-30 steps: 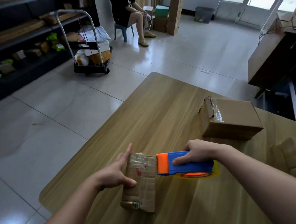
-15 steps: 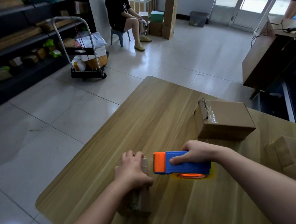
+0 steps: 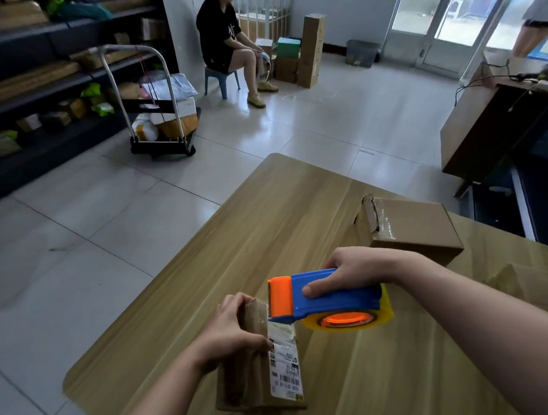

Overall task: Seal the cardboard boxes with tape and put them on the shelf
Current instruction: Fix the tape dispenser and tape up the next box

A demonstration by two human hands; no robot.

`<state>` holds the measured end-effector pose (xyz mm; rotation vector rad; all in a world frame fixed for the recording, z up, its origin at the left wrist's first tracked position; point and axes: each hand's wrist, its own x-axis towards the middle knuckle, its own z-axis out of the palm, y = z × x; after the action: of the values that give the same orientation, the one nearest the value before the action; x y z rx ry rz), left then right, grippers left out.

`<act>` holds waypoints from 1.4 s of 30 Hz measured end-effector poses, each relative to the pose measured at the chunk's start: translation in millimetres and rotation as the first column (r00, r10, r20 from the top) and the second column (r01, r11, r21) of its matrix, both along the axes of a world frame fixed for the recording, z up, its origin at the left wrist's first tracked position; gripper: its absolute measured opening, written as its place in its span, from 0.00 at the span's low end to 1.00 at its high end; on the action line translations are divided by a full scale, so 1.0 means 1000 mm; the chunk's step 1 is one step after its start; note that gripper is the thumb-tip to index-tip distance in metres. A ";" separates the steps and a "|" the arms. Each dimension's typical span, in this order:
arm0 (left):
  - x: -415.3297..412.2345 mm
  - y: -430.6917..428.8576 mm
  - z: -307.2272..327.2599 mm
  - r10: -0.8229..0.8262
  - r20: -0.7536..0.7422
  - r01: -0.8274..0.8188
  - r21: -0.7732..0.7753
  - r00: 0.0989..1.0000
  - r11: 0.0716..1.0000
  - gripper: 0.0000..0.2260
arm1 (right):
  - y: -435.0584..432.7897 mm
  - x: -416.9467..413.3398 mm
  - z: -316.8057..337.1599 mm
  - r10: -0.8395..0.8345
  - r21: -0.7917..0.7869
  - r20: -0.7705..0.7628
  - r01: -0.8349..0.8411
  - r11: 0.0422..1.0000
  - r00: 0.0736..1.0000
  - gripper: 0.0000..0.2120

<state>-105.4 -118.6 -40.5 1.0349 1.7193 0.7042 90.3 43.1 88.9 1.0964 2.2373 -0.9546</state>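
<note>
Mid-seal on the small box (image 3: 249,383), lower centre, stood on edge on the counter (image 3: 268,234). Left hand (image 3: 231,332) fingers curled round its top. Right hand (image 3: 349,270) fingers clamped on the tape dispenser (image 3: 328,297), orange end at the box top. Second box (image 3: 411,227) centre right and third box (image 3: 542,292) right edge look pending. Shelf (image 3: 21,97) upper left, well apart. Shelving not started on these three.
</note>
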 end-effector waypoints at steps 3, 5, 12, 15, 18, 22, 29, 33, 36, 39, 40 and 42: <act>-0.005 -0.008 -0.003 -0.010 0.063 0.010 0.012 0.998 1.000 0.31 | -0.004 -0.003 -0.003 0.012 -0.002 0.005 -0.012 1.000 1.000 0.30; -0.008 -0.013 -0.005 -0.018 0.087 0.017 0.021 0.996 1.000 0.31 | -0.006 -0.005 -0.004 0.023 -0.011 0.010 -0.023 1.000 1.000 0.30; -0.012 -0.015 -0.004 -0.065 0.119 0.061 0.042 0.991 0.997 0.31 | -0.011 -0.002 -0.006 0.033 -0.015 0.005 -0.033 0.999 0.999 0.30; -0.014 -0.018 -0.005 -0.058 0.155 0.053 0.038 0.986 0.998 0.31 | -0.012 -0.001 -0.009 0.026 -0.035 0.001 -0.026 0.999 1.000 0.30; -0.023 -0.029 -0.011 -0.016 0.251 0.012 0.019 0.968 1.000 0.30 | -0.009 0.008 -0.013 0.010 -0.005 0.017 -0.010 1.000 1.000 0.27; -0.036 -0.039 -0.016 0.021 0.408 -0.005 -0.038 0.913 0.999 0.33 | -0.002 0.027 -0.021 -0.024 0.054 0.074 0.020 0.998 0.997 0.25; -0.047 -0.041 -0.018 0.052 0.458 -0.020 -0.075 0.887 0.997 0.29 | -0.004 0.022 -0.037 -0.049 0.017 0.064 0.048 0.999 0.997 0.29; -0.051 -0.042 -0.019 0.033 0.452 0.004 -0.082 0.891 0.997 0.29 | -0.005 0.019 -0.044 -0.056 -0.001 0.065 0.056 0.998 0.996 0.29; -0.056 -0.043 -0.019 0.030 0.449 0.012 -0.090 0.893 0.996 0.29 | -0.007 0.017 -0.052 -0.062 0.002 0.053 0.062 0.998 0.997 0.29; -0.061 -0.045 -0.021 0.017 0.456 0.030 -0.097 0.890 0.995 0.30 | -0.009 0.013 -0.059 -0.056 0.002 0.051 0.056 0.998 0.997 0.26; -0.063 -0.046 -0.022 0.018 0.457 0.032 -0.101 0.889 0.994 0.30 | -0.009 0.011 -0.062 -0.057 0.004 0.047 0.057 0.998 0.997 0.26; -0.066 -0.047 -0.023 0.018 0.460 0.035 -0.106 0.888 0.994 0.29 | -0.010 0.008 -0.066 -0.054 0.007 0.045 0.053 0.999 0.998 0.24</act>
<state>-171.0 -165.8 -63.6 0.7229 1.3213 0.7678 98.8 32.8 23.3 1.1744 2.1860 -0.9362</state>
